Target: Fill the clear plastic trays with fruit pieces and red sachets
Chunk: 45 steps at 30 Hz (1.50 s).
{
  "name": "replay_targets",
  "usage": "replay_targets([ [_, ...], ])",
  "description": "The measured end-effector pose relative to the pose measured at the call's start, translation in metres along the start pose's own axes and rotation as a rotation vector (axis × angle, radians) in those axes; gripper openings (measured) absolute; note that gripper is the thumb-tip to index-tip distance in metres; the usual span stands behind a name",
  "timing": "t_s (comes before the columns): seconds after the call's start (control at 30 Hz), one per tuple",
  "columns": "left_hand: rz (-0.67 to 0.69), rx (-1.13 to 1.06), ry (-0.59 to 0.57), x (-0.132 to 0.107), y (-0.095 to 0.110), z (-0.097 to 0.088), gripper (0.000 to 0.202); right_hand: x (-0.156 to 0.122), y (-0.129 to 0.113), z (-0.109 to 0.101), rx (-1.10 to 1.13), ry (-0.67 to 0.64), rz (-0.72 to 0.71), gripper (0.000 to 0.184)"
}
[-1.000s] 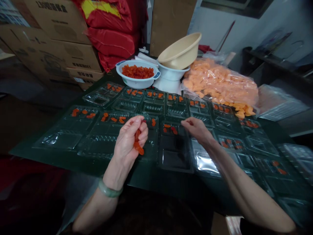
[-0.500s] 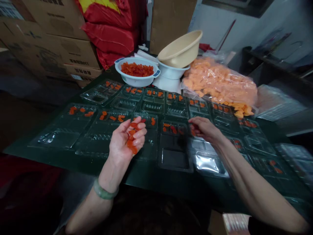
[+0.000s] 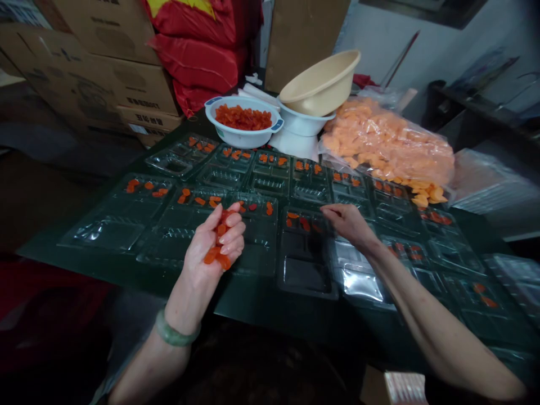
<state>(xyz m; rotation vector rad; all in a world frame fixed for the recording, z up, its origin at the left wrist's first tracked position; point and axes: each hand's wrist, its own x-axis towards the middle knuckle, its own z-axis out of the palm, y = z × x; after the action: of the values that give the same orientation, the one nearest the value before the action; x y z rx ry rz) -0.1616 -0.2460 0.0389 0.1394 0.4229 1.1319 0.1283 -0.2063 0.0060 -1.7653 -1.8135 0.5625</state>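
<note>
Your left hand (image 3: 211, 247) curls around orange pieces (image 3: 213, 256) and your right hand (image 3: 350, 225) is pinched together above a tray (image 3: 304, 267), so aim for its small compartment.

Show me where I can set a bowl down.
Only the near strip of the dark green table is bare, between the clear plastic trays and the edge. Trays cover the middle; the white bowl of red pieces, beige bowl and bag of orange pieces crowd the far end.
</note>
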Motion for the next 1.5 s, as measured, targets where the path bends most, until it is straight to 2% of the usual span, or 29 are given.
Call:
replay_targets([
  [0.17,0.051,0.014,0.041,-0.003,0.008,0.002,0.031,0.000,0.003,0.006,0.079,0.022,0.090,0.028],
  [0.33,0.117,0.021,0.038,-0.010,0.023,-0.004,0.030,0.002,0.006,0.013,0.099,0.106,0.068,0.027],
  [0.43,0.158,-0.021,0.049,-0.017,0.034,-0.012,0.026,-0.001,0.004,0.012,0.224,0.145,0.111,0.029],
  [0.53,0.191,-0.130,0.079,-0.026,0.053,-0.018,0.026,-0.005,-0.006,0.007,0.466,0.150,0.219,0.029],
  [0.6,0.265,-0.205,0.055,-0.033,0.071,-0.021,0.027,-0.007,-0.015,0.001,0.682,0.128,0.309,0.026],
  [0.7,0.479,-0.273,0.010,-0.040,0.099,-0.024,0.031,-0.007,-0.031,-0.004,0.920,0.038,0.422,0.022],
  [0.73,0.529,-0.288,0.042,-0.042,0.105,-0.025,0.032,-0.006,-0.037,-0.004,0.965,-0.005,0.458,0.020],
  [0.8,0.539,-0.314,0.182,-0.043,0.111,-0.027,0.034,-0.006,-0.050,0.000,1.026,-0.114,0.525,0.018],
  [0.9,0.442,-0.333,0.364,-0.042,0.105,-0.031,0.036,-0.007,-0.066,0.010,1.053,-0.272,0.525,0.018],
  [0.97,0.381,-0.338,0.400,-0.043,0.097,-0.034,0.037,-0.009,-0.075,0.018,1.061,-0.366,0.463,0.018],
  [1.07,0.377,-0.306,0.338,-0.053,0.093,-0.034,0.034,-0.015,-0.085,0.025,1.069,-0.518,0.439,0.018],
  [1.2,0.519,-0.178,0.255,-0.072,0.102,-0.028,0.031,-0.030,-0.102,0.032,1.106,-0.659,0.534,0.021],
  [1.3,0.552,-0.081,0.237,-0.079,0.103,-0.024,0.033,-0.047,-0.120,0.042,1.221,-0.727,0.604,0.023],
  [1.37,0.501,-0.057,0.232,-0.074,0.095,-0.022,0.033,-0.057,-0.133,0.051,1.291,-0.800,0.620,0.024],
  [1.43,0.389,-0.074,0.238,-0.063,0.080,-0.021,0.032,-0.062,-0.145,0.058,1.342,-0.849,0.603,0.025],
  [1.5,0.264,-0.118,0.258,-0.047,0.063,-0.019,0.030,-0.063,-0.155,0.061,1.363,-0.821,0.554,0.026],
])
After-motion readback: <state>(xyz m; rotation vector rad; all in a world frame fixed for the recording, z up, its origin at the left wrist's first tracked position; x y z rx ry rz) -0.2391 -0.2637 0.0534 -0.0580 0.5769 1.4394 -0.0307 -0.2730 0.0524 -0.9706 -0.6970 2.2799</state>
